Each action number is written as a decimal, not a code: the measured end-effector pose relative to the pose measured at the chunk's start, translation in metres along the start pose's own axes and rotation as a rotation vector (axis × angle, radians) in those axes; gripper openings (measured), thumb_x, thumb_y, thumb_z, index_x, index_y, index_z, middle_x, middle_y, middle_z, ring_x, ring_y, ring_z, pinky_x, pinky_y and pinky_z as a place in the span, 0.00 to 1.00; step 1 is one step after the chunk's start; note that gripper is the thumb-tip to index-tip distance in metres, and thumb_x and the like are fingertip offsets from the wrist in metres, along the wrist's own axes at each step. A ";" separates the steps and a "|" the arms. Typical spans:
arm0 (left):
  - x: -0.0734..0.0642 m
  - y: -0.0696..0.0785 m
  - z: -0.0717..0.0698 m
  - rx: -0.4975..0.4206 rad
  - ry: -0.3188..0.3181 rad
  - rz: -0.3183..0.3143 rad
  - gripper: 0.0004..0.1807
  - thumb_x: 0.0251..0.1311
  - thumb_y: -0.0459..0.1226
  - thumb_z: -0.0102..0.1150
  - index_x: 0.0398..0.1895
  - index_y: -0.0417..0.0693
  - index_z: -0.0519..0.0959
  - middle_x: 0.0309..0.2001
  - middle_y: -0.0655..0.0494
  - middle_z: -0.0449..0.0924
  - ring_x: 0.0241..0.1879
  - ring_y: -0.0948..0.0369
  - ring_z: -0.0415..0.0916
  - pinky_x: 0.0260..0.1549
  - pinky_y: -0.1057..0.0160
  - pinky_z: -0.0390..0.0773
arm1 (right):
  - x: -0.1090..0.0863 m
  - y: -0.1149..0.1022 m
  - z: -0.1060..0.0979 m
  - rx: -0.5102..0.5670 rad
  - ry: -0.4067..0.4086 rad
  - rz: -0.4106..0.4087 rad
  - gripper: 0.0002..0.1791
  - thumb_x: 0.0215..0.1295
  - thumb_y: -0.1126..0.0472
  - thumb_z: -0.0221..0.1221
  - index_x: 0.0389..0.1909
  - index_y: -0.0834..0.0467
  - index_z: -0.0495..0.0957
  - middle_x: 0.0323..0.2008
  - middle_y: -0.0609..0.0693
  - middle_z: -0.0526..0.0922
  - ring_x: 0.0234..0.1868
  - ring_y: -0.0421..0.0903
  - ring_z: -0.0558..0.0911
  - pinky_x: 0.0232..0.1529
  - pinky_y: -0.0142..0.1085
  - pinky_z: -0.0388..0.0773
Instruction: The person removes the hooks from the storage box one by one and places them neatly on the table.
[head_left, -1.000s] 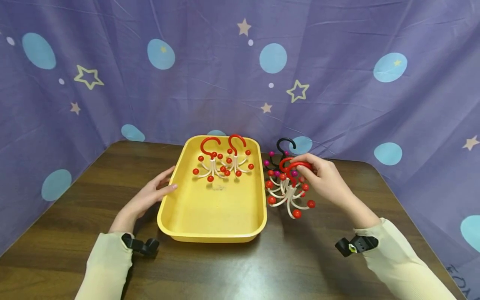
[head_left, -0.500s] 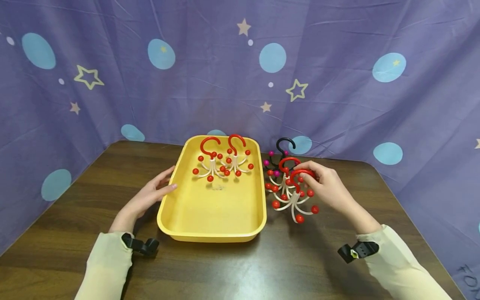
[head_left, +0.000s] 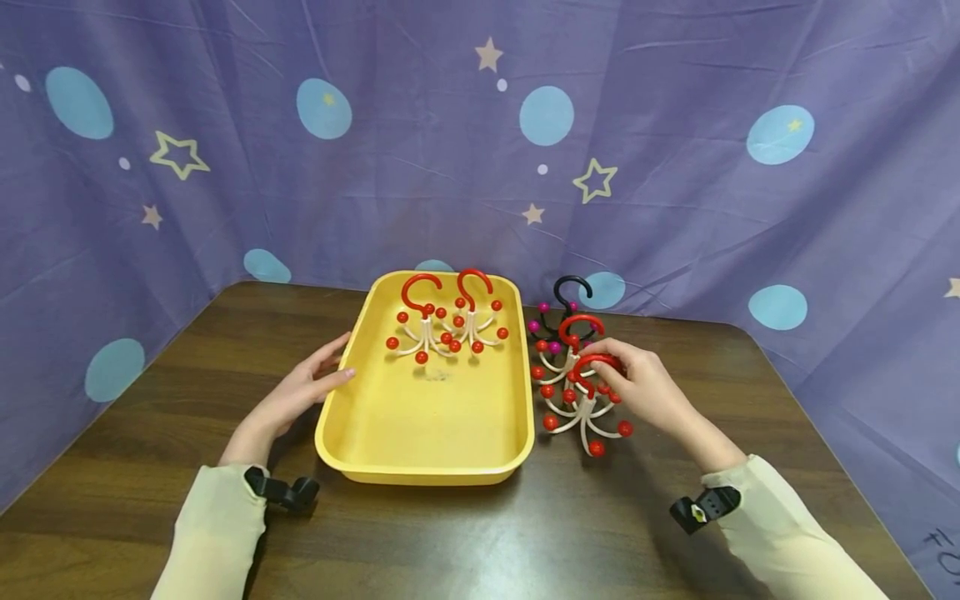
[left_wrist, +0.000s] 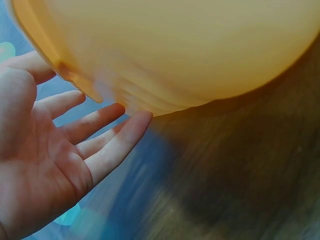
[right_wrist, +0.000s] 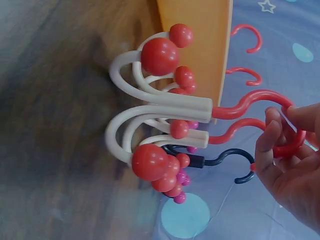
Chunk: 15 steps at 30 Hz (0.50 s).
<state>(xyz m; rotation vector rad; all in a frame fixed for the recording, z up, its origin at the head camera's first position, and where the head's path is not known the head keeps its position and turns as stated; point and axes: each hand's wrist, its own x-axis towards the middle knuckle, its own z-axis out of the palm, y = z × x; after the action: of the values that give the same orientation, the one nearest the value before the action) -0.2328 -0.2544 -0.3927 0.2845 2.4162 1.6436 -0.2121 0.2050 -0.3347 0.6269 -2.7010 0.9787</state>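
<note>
My right hand (head_left: 643, 385) pinches the red hook of a claw-shaped hanger (head_left: 587, 408). That hanger has curved white arms tipped with red balls, and its arms point down at the table. In the right wrist view, thumb and fingers close round the hook of the held hanger (right_wrist: 190, 107). Just behind it stands a similar red-and-white hanger (head_left: 573, 364), partly covered. My left hand (head_left: 306, 387) rests at the left side of a yellow tray (head_left: 423, 477), thumb over the rim. In the left wrist view, its extended fingers lie along the tray's outer wall (left_wrist: 200, 65).
Two red-and-white hangers, a left one (head_left: 425, 333) and a right one (head_left: 470, 323), stand inside the tray's far end. Behind the right-hand group is a black hanger (head_left: 573, 280) with pink balls. A patterned purple curtain (head_left: 420, 200) borders the brown wooden table (head_left: 480, 542).
My right hand has brought the held hanger nearer to me and lower, beside the tray's right side. More of the hanger behind it shows. My left hand and the tray stay put.
</note>
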 end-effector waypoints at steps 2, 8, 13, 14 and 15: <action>0.000 0.000 0.000 0.002 0.001 0.001 0.39 0.63 0.47 0.50 0.72 0.58 0.42 0.66 0.35 0.51 0.59 0.42 0.62 0.48 0.50 0.73 | -0.001 0.001 0.000 0.003 -0.003 0.001 0.10 0.64 0.61 0.54 0.45 0.52 0.77 0.17 0.44 0.71 0.15 0.37 0.67 0.19 0.31 0.66; 0.000 -0.001 -0.001 0.007 0.000 0.001 0.39 0.63 0.47 0.50 0.72 0.58 0.42 0.67 0.36 0.51 0.59 0.43 0.62 0.48 0.50 0.73 | 0.000 -0.001 -0.001 0.004 -0.017 -0.013 0.10 0.64 0.59 0.54 0.45 0.52 0.77 0.22 0.46 0.75 0.19 0.39 0.68 0.22 0.31 0.68; 0.000 -0.001 -0.001 0.001 -0.005 -0.001 0.39 0.63 0.47 0.49 0.72 0.59 0.42 0.66 0.35 0.51 0.59 0.42 0.62 0.48 0.49 0.73 | 0.006 -0.006 -0.003 -0.008 -0.020 -0.069 0.10 0.65 0.57 0.54 0.45 0.52 0.78 0.35 0.44 0.81 0.27 0.40 0.75 0.29 0.32 0.72; 0.000 -0.001 -0.001 0.001 -0.004 -0.002 0.38 0.63 0.47 0.49 0.72 0.59 0.42 0.66 0.36 0.51 0.59 0.43 0.62 0.48 0.49 0.73 | 0.008 -0.008 -0.004 -0.011 -0.018 -0.080 0.10 0.65 0.58 0.54 0.44 0.51 0.78 0.37 0.44 0.81 0.28 0.40 0.76 0.29 0.32 0.72; 0.000 -0.001 -0.001 -0.001 -0.004 -0.003 0.38 0.63 0.47 0.49 0.72 0.59 0.42 0.67 0.36 0.51 0.59 0.43 0.61 0.48 0.49 0.73 | 0.010 -0.010 -0.004 -0.016 -0.017 -0.088 0.09 0.64 0.58 0.54 0.44 0.51 0.78 0.37 0.44 0.81 0.29 0.41 0.76 0.30 0.32 0.72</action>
<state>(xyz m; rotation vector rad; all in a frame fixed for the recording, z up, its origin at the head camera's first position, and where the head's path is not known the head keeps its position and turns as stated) -0.2330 -0.2554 -0.3933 0.2839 2.4119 1.6409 -0.2161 0.1975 -0.3227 0.7468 -2.6679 0.9339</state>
